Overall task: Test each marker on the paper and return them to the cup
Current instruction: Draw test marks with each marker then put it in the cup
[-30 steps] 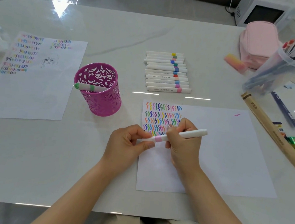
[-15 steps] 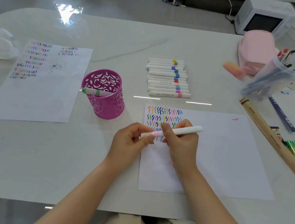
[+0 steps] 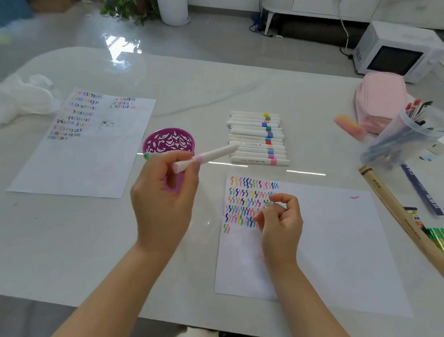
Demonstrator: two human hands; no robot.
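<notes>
Paper [image 3: 342, 244] lies on glossy table [image 3: 51, 234], microwave [image 3: 394, 53] on floor [image 3: 212, 42].

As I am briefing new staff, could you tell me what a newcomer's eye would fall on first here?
The left hand holds a pink-banded marker by the purple cup, left of centre. The right hand is loosely curled over the paper, at its rows of coloured squiggles. A row of markers lies on the table behind the paper.

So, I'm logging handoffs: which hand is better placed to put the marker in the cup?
Left. The left hand grips the marker close to the cup; the right hand is farther off, over the paper.
</notes>
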